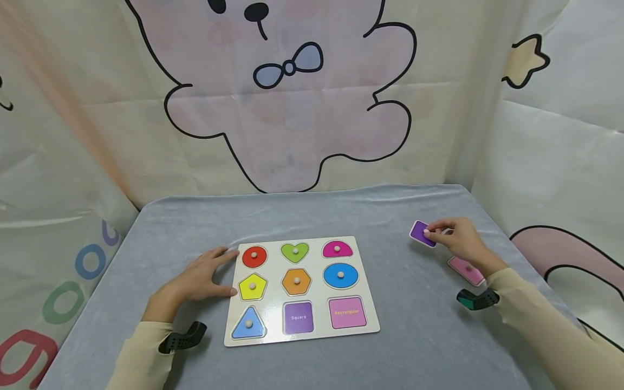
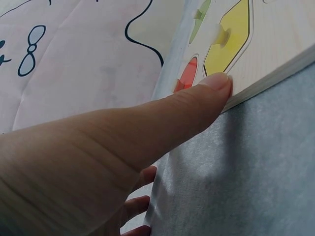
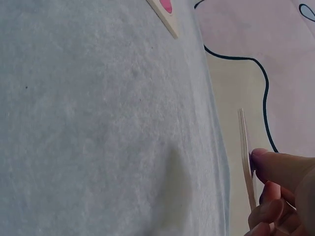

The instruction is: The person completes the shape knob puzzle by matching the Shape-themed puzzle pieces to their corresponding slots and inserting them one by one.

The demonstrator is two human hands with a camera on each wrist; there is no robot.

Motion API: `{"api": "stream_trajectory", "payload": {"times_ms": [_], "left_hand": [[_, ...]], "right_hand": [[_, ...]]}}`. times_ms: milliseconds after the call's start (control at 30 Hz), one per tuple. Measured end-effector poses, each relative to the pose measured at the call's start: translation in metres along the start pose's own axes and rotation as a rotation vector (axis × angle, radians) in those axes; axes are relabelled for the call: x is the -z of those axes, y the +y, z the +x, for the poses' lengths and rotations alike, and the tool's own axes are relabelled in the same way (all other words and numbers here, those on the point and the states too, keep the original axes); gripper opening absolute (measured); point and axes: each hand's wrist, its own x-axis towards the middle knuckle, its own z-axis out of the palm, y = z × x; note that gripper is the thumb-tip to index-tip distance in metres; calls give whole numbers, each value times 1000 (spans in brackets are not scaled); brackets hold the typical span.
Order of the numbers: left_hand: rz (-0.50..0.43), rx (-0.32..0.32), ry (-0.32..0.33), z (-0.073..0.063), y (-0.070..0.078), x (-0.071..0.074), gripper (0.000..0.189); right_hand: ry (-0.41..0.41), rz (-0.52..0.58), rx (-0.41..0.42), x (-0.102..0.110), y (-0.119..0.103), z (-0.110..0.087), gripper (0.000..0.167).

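A white wooden shape puzzle board (image 1: 317, 284) lies on the table. My left hand (image 1: 197, 279) rests at its left edge, thumb and index fingertip touching it, fingers spread; in the left wrist view the thumb (image 2: 197, 103) presses beside the yellow pentagon (image 2: 231, 37). At the right, my right hand (image 1: 460, 238) pinches a purple square puzzle piece (image 1: 420, 232), raised and tilted off the cloth. The right wrist view shows that piece (image 3: 246, 157) edge-on. A pink rectangular puzzle piece (image 1: 463, 268) lies under the right wrist. The purple square slot (image 1: 298, 323) and pink rectangle slot (image 1: 347, 318) show printed words.
Several knobbed pieces sit in the board, among them a red circle (image 1: 254, 257), a blue oval (image 1: 340, 281) and a blue triangle (image 1: 248, 327). Grey-blue cloth (image 1: 390, 357) covers the table. A printed curtain (image 1: 292, 119) hangs behind it and at both sides.
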Motion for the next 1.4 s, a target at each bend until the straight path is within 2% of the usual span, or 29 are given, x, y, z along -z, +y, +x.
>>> {"api": "stream_trajectory", "payload": {"times_ms": [500, 733, 933, 1400], "left_hand": [[2, 6, 0, 0, 0, 2, 97], [9, 3, 5, 0, 1, 3, 96], [13, -7, 8, 0, 0, 3, 96], [0, 12, -10, -1, 3, 1, 97]], "right_hand": [[-44, 9, 65, -9, -21, -4, 19], [-34, 1, 133, -18, -31, -1, 12], [-68, -1, 129, -25, -42, -2, 12], [-129, 4, 180, -41, -62, -7, 10]]}}
